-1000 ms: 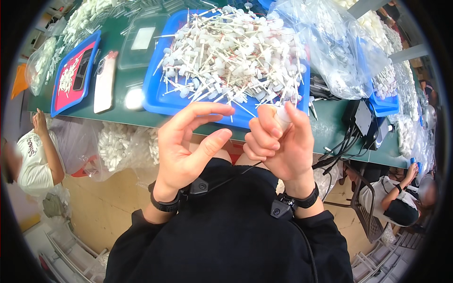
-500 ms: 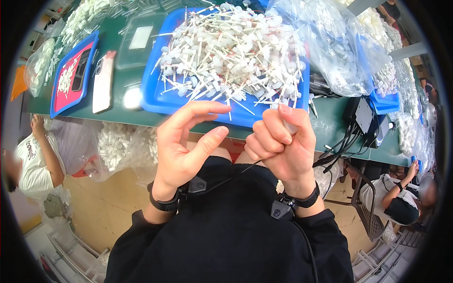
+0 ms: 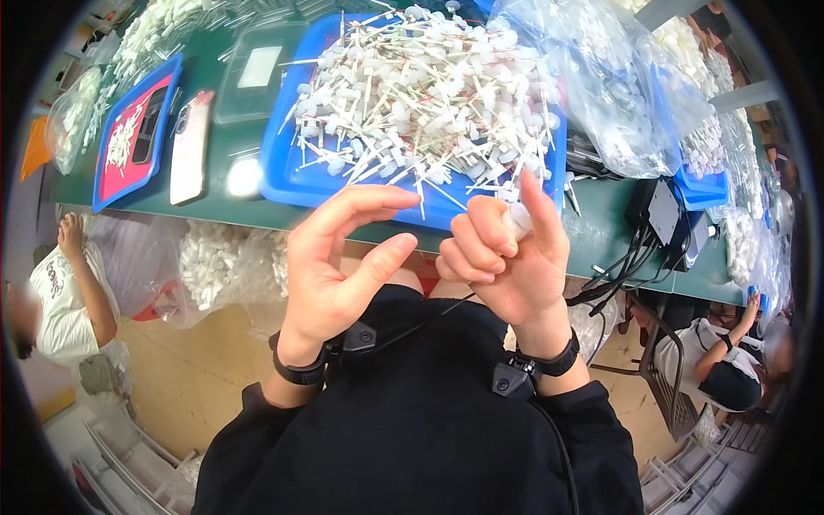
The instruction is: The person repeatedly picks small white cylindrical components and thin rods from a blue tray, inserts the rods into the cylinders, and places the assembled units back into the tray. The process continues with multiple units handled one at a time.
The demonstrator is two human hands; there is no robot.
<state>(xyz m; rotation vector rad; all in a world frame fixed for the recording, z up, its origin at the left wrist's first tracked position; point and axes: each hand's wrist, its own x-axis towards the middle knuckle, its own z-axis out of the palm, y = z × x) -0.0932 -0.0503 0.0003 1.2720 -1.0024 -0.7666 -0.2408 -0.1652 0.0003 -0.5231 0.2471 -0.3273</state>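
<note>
Clutching a small white plastic piece (image 3: 518,216) in the right hand (image 3: 506,262), left hand (image 3: 339,257) open and empty beside it, risks dropping it short of the blue tray (image 3: 283,176) just beyond.

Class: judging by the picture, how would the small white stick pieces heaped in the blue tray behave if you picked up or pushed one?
The stick pieces look thin and light, so one likely lifts easily. Round heads suggest they may roll. Heaped criss-cross in the blue tray, a push probably drags neighbours.
</note>
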